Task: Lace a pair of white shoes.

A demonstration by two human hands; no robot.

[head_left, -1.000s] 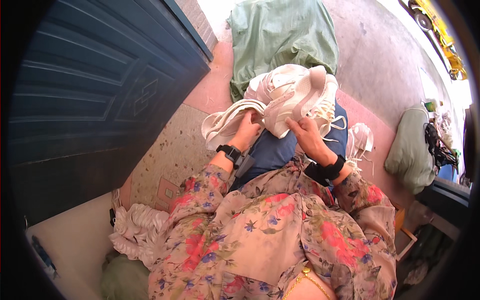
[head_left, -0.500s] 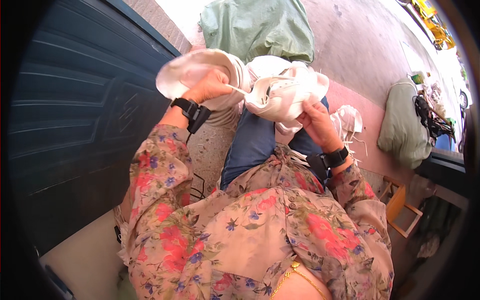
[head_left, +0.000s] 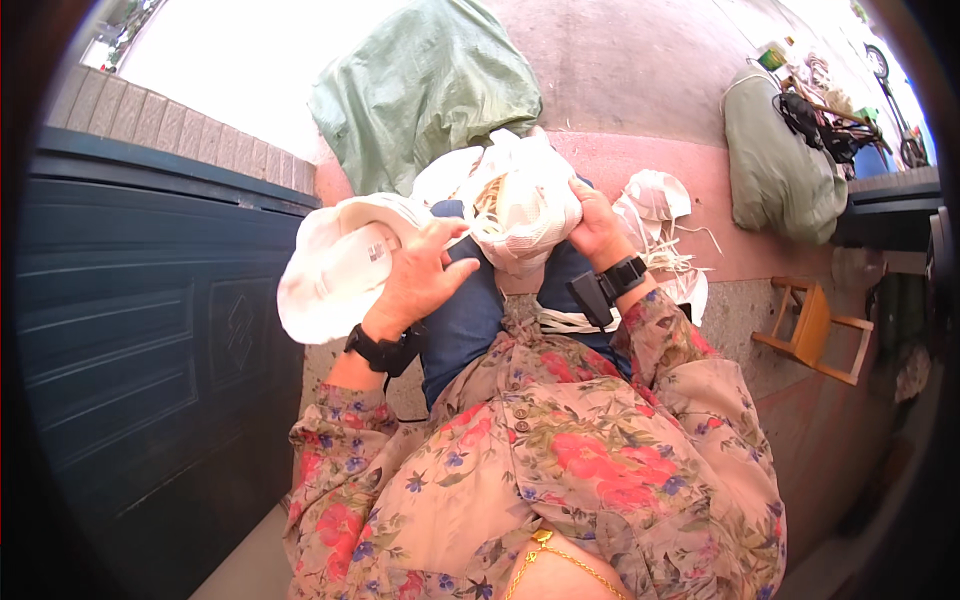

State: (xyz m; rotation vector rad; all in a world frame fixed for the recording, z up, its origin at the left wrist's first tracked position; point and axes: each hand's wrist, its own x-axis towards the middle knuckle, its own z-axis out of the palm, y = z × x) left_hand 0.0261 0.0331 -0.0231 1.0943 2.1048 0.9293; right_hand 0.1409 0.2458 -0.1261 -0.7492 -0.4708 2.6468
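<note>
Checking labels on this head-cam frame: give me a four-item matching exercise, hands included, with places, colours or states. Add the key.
Column 1
1. Left hand
2. Stool
3. Right hand
4. Door

Column 2
A. Gripping the edge of a white shoe
B. Dark blue, at the left of the picture
C. Open, with fingers spread
D. Orange-brown, toward the right of the picture

Pairs: 1-C, 2-D, 3-A, 4-B
</note>
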